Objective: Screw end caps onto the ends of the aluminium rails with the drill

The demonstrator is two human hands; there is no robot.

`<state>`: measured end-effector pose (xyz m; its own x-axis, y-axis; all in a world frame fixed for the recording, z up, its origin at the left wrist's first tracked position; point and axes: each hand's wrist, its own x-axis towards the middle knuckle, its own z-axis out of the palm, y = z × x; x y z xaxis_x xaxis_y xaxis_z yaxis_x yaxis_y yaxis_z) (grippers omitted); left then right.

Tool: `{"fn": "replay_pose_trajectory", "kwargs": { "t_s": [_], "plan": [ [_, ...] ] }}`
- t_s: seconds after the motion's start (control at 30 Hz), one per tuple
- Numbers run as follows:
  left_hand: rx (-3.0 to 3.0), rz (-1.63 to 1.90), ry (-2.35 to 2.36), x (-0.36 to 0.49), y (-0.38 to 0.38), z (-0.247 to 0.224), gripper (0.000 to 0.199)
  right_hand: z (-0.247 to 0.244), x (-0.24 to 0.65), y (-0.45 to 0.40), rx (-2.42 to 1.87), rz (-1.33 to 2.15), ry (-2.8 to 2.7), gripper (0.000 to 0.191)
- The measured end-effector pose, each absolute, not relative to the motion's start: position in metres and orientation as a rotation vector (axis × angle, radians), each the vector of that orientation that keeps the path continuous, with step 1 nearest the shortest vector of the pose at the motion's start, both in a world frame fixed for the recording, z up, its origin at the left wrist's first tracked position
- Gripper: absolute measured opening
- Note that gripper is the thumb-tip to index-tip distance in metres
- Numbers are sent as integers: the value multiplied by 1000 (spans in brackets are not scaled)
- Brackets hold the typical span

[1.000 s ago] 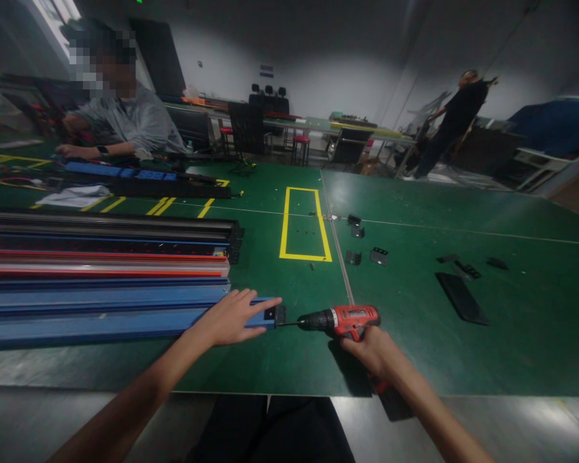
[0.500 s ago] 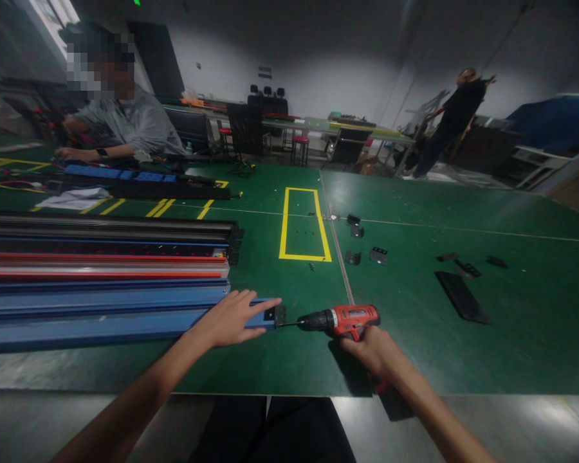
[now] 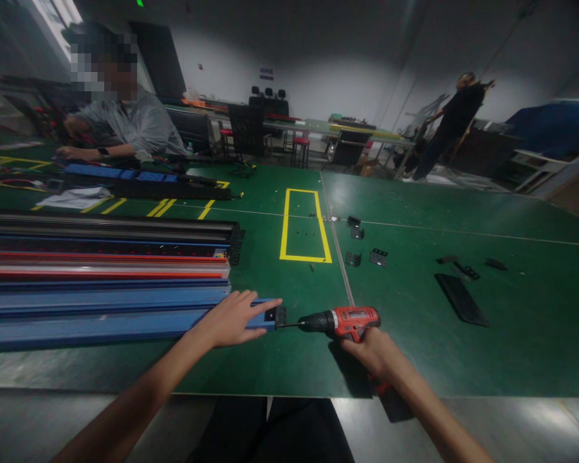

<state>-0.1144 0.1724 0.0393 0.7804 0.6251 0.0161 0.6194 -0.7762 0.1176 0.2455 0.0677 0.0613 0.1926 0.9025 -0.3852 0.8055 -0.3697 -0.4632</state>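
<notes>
My left hand (image 3: 229,319) lies over the end of a blue metal profile (image 3: 145,326), its thumb along the near side and its index finger stretched along the far side, holding it. A small black end bracket (image 3: 280,316) sits at the profile's tip. My right hand (image 3: 377,352) is wrapped around the handle of a red and black cordless drill (image 3: 357,319). The drill lies level, pointing left, and its long thin bit (image 3: 292,324) reaches the bracket. Whether a screw sits at the bit's tip is too small to tell.
More profiles, including a red one (image 3: 101,265), lie side by side at left. Black brackets (image 3: 379,257) and a dark flat piece (image 3: 460,299) rest to the right. Yellow tape (image 3: 284,225) marks a rectangle with tiny parts inside. A co-worker (image 3: 135,125) sits across the table; another person (image 3: 451,125) stands farther back.
Both hands, the drill and the blue profile keep almost the same positions. The view has shifted only slightly.
</notes>
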Motion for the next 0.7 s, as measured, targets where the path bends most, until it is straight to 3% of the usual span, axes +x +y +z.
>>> {"fn": "replay_pose_trajectory", "kwargs": {
  "t_s": [0.7],
  "plan": [
    [2879, 151, 997, -116, 173, 38, 71, 63, 245, 68, -2321, 923, -1670, 25]
  ]
}}
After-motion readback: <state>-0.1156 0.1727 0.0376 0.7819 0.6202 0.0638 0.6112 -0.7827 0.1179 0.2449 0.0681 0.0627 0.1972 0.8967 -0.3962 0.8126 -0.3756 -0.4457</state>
